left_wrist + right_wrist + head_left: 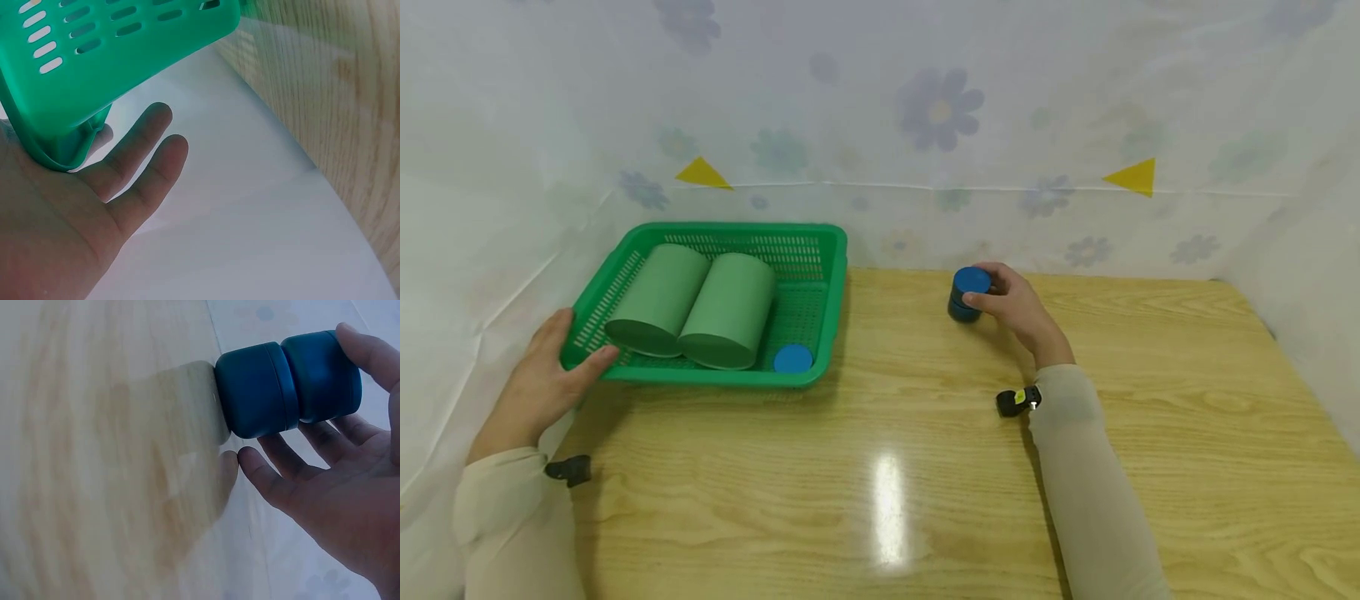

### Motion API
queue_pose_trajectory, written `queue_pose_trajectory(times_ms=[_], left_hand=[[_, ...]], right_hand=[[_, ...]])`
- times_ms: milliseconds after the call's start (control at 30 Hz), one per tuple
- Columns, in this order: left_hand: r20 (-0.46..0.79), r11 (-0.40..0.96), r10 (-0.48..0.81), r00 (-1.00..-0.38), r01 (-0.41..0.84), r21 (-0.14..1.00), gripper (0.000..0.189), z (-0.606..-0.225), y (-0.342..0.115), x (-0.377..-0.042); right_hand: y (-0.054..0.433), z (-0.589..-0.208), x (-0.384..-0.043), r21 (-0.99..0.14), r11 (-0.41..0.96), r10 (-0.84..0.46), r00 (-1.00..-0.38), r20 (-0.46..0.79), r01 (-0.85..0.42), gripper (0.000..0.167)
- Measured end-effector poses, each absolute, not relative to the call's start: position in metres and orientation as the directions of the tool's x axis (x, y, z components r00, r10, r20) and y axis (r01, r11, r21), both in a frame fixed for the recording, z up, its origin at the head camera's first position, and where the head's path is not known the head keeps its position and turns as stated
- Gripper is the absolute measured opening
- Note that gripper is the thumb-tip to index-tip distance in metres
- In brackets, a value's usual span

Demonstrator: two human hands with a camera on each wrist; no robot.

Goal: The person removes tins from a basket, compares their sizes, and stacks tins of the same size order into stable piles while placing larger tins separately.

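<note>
At the near left corner of a green plastic basket (778, 377), my left hand (542, 379) holds the rim, the thumb over the near edge. Two of its fingers extend below the corner in the left wrist view. Inside the basket lie two light green cylinders (658, 296) side by side, with a small blue round-topped item (792, 359) in the near right corner. To the right, my right hand (1018, 308) grips the upper of two stacked blue jars (972, 280) between thumb and fingers. The lower blue jar (253, 390) stands on the table under it.
A wood-grain table (820, 483) spans the space under both hands. A white flowered sheet (865, 100) hangs behind and at the sides, with two yellow triangles (1135, 177) on it. Black straps with small devices (1018, 402) sit at both wrists.
</note>
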State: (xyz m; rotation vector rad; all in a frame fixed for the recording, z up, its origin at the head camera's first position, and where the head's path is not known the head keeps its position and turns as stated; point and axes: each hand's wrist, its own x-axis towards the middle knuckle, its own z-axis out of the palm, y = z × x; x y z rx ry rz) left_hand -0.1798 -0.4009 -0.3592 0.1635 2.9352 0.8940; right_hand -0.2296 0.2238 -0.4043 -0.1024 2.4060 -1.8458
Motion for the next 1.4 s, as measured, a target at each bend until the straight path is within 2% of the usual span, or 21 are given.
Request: queue_pose_trajectory(times_ms=[300, 467, 767, 967, 1200, 1400], left_hand=[[-0.037, 0.825, 0.115, -0.993, 0.075, 0.561, 0.089, -0.360, -0.402, -0.179], [-0.045, 0.823, 0.115, -0.992, 0.070, 0.563, 0.090, -0.360, -0.401, -0.177], [-0.041, 0.823, 0.118, -0.992, 0.075, 0.562, 0.089, -0.359, -0.400, -0.178], [-0.044, 0.823, 0.112, -0.993, 0.068, 0.564, 0.090, -0.358, -0.399, -0.177], [-0.048, 0.828, 0.105, -0.993, 0.060, 0.558, 0.090, -0.357, -0.399, -0.177], [-0.043, 0.825, 0.109, -0.993, 0.066, 0.561, 0.090, -0.356, -0.395, -0.179]], right_hand=[[0.223, -0.400, -0.227, -0.967, 0.253, -0.144, -0.988, -0.053, 0.015, 0.078], [0.223, -0.395, -0.225, -0.972, 0.233, -0.126, -0.992, -0.013, -0.016, 0.079], [0.224, -0.374, -0.220, -0.973, 0.192, -0.034, -0.992, 0.126, -0.130, 0.074], [0.215, -0.353, -0.212, -0.959, 0.147, 0.011, -0.969, 0.247, -0.243, 0.066], [0.196, -0.331, -0.203, -0.932, 0.049, -0.014, -0.933, 0.360, -0.360, 0.054], [0.173, -0.319, -0.195, -0.897, 0.052, -0.083, -0.897, 0.434, -0.438, 0.048]])
